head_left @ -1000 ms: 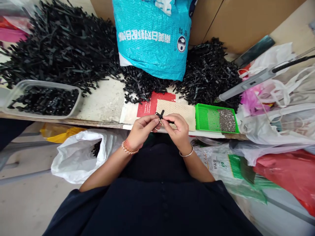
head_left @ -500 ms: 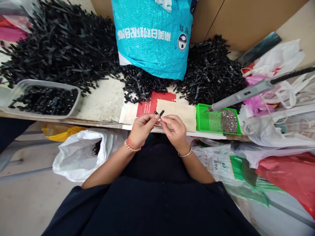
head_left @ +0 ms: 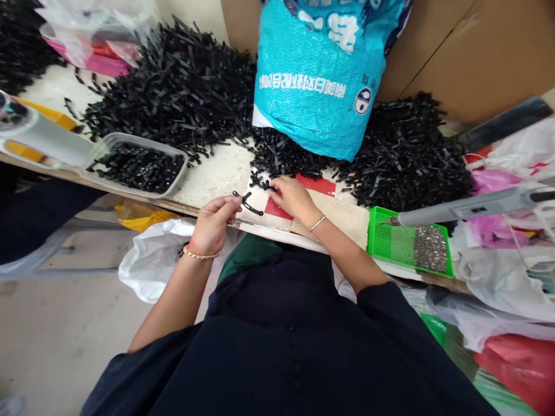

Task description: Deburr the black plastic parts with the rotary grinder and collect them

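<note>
Between the thumb and fingers of my left hand [head_left: 214, 222] is a thin black plastic strip [head_left: 252, 207], curved, with a round end and a short fork near my fingertips. It hangs just above the bench's front edge. Farther right, my right hand [head_left: 295, 201] reaches over a red printed sheet [head_left: 278, 208], its fingertips closed around one of the small black plastic pieces [head_left: 260, 181] at the front of a heap. My own fingers partly hide that piece. Beside my right forearm lies a beige textured mat [head_left: 342, 214].
A clear tub [head_left: 184, 176] of black pieces stands left. Larger heaps [head_left: 173, 86] lie behind, around a blue woven bag [head_left: 316, 104]. At right, a grey electric screwdriver [head_left: 468, 208] points over a green basket [head_left: 381, 245] of small screws. A white sack [head_left: 145, 268] hangs below.
My hands have parted. The left moved toward the tub with the black strip, while the right reached forward to the small pieces. The view has swung left.
</note>
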`<state>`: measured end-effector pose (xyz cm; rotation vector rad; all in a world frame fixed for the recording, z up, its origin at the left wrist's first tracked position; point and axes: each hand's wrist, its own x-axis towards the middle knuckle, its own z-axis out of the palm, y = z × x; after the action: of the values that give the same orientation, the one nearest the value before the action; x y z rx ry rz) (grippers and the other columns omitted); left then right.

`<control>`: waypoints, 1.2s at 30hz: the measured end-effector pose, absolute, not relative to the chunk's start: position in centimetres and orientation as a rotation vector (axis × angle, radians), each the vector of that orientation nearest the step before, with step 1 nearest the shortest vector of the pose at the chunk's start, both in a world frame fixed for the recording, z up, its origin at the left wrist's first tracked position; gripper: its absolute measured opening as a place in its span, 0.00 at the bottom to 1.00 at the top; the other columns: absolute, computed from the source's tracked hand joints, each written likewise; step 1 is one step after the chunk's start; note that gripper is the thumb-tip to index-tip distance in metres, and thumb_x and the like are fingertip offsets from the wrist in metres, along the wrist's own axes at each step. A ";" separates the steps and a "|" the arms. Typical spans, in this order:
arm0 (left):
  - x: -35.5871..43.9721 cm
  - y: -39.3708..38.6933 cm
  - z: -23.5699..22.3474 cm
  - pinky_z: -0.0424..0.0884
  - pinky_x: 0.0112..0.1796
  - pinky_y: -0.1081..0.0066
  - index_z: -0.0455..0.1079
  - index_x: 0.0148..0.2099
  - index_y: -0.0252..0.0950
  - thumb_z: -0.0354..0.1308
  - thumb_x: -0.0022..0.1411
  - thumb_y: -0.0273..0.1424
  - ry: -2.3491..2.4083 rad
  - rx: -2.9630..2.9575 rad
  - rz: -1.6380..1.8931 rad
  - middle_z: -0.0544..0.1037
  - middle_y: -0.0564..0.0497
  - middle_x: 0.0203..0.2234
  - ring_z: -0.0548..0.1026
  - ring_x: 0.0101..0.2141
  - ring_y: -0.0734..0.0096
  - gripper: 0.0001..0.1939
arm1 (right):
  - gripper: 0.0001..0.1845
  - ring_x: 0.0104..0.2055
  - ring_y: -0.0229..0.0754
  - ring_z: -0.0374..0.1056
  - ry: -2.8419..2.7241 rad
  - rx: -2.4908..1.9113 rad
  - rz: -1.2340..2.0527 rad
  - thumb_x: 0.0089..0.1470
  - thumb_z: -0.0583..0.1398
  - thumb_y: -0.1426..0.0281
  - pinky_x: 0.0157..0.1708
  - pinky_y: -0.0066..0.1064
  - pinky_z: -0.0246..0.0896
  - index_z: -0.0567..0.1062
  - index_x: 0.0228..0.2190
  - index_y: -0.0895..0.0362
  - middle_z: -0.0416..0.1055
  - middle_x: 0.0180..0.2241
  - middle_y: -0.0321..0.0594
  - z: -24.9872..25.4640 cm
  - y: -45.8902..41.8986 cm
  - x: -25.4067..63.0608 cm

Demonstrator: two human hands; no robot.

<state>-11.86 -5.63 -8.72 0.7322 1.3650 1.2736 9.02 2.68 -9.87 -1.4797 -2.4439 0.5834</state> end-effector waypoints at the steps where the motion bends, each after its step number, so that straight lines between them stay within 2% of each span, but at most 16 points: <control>1: -12.1 -5.9 -9.0 0.59 0.23 0.75 0.76 0.29 0.36 0.76 0.44 0.42 1.373 0.743 1.248 0.75 0.54 0.21 0.63 0.20 0.79 0.17 | 0.13 0.52 0.53 0.74 -2.486 -1.535 0.554 0.66 0.60 0.74 0.55 0.44 0.68 0.79 0.50 0.60 0.78 0.51 0.53 -10.2 3.2 8.4; 4: -12.3 -6.3 -9.8 0.63 0.25 0.73 0.79 0.29 0.35 0.77 0.44 0.45 1.368 0.760 1.186 0.77 0.52 0.22 0.65 0.21 0.76 0.19 | 0.17 0.51 0.54 0.75 -2.519 -1.609 0.511 0.65 0.56 0.78 0.52 0.43 0.68 0.78 0.51 0.59 0.78 0.52 0.54 -10.7 3.7 7.4; 7: -12.2 -6.1 -10.3 0.65 0.27 0.72 0.81 0.29 0.36 0.76 0.46 0.46 1.345 0.809 1.144 0.79 0.50 0.24 0.68 0.23 0.74 0.19 | 0.18 0.48 0.52 0.76 -2.458 -1.572 0.576 0.63 0.57 0.79 0.49 0.42 0.69 0.77 0.52 0.58 0.80 0.49 0.50 -10.5 3.9 8.0; 13: -10.9 -5.1 -11.0 0.69 0.31 0.71 0.82 0.30 0.36 0.76 0.50 0.46 1.273 0.888 1.056 0.79 0.49 0.25 0.71 0.27 0.71 0.17 | 0.25 0.34 0.40 0.73 -1.921 -1.420 1.118 0.59 0.64 0.74 0.40 0.35 0.69 0.71 0.57 0.56 0.79 0.37 0.36 -10.4 4.2 11.7; 16: -9.7 -4.8 -10.8 0.74 0.38 0.68 0.82 0.30 0.36 0.77 0.49 0.46 1.231 0.916 1.077 0.84 0.43 0.37 0.78 0.38 0.63 0.18 | 0.28 0.34 0.39 0.74 -1.659 -1.283 1.335 0.58 0.67 0.68 0.41 0.34 0.71 0.69 0.59 0.54 0.78 0.35 0.33 -10.5 3.2 13.2; 18: -8.7 -4.8 -10.4 0.75 0.46 0.65 0.82 0.28 0.36 0.77 0.50 0.46 1.173 0.939 1.112 0.84 0.40 0.47 0.80 0.48 0.57 0.18 | 0.29 0.37 0.39 0.75 -1.559 -1.211 1.420 0.57 0.68 0.65 0.44 0.35 0.73 0.69 0.58 0.52 0.78 0.35 0.33 -10.5 1.9 13.7; 19: -8.2 -4.9 -10.2 0.75 0.48 0.64 0.82 0.28 0.36 0.77 0.51 0.46 1.143 0.934 1.124 0.84 0.39 0.49 0.80 0.50 0.56 0.18 | 0.29 0.39 0.40 0.76 -1.523 -1.186 1.448 0.57 0.69 0.63 0.45 0.35 0.74 0.70 0.58 0.51 0.78 0.36 0.34 -10.4 1.2 13.8; 21: -7.1 -5.1 -9.8 0.77 0.48 0.62 0.82 0.29 0.36 0.77 0.52 0.47 1.091 0.894 1.124 0.85 0.41 0.45 0.81 0.45 0.58 0.18 | 0.28 0.41 0.40 0.77 -1.475 -1.149 1.479 0.57 0.70 0.62 0.46 0.35 0.74 0.71 0.57 0.51 0.78 0.36 0.34 -10.1 -0.3 13.9; 24: -5.9 -5.6 -9.2 0.79 0.42 0.63 0.83 0.32 0.36 0.78 0.50 0.48 1.068 0.873 1.102 0.84 0.46 0.33 0.79 0.32 0.66 0.20 | 0.26 0.42 0.40 0.76 -1.463 -1.137 1.459 0.59 0.69 0.63 0.47 0.35 0.75 0.73 0.57 0.50 0.79 0.39 0.36 -9.5 -2.2 14.4; 27: -5.4 -5.8 -8.7 0.78 0.39 0.65 0.83 0.32 0.35 0.78 0.50 0.49 1.085 0.955 1.062 0.84 0.47 0.30 0.79 0.30 0.67 0.21 | 0.25 0.46 0.40 0.77 -1.505 -1.131 1.470 0.59 0.69 0.62 0.49 0.36 0.76 0.75 0.57 0.50 0.80 0.49 0.40 -8.9 -3.4 15.4; 29: -5.3 -5.7 -8.4 0.78 0.38 0.66 0.82 0.32 0.35 0.77 0.51 0.49 1.080 1.033 1.010 0.84 0.46 0.29 0.79 0.30 0.66 0.22 | 0.22 0.48 0.41 0.77 -1.528 -1.111 1.533 0.59 0.70 0.59 0.50 0.36 0.76 0.79 0.53 0.53 0.80 0.52 0.42 -8.5 -3.9 16.3; 33: -4.9 -5.5 -8.0 0.76 0.37 0.68 0.82 0.31 0.35 0.76 0.53 0.48 1.062 1.196 0.931 0.84 0.46 0.30 0.79 0.31 0.66 0.20 | 0.18 0.43 0.39 0.78 -1.542 -1.135 1.585 0.59 0.70 0.56 0.46 0.33 0.76 0.82 0.43 0.57 0.82 0.43 0.42 -7.8 -4.1 18.0; 36: -4.3 -5.6 -7.9 0.76 0.36 0.68 0.82 0.31 0.35 0.76 0.53 0.48 1.055 1.187 0.907 0.84 0.46 0.29 0.79 0.30 0.65 0.20 | 0.16 0.41 0.39 0.78 -1.588 -1.117 1.613 0.58 0.70 0.58 0.45 0.34 0.76 0.83 0.41 0.57 0.83 0.41 0.41 -7.5 -4.0 19.2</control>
<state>-4.32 -5.57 -7.85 1.1869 1.0553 0.9073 19.18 -3.97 -7.54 -1.1170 -1.5877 1.6129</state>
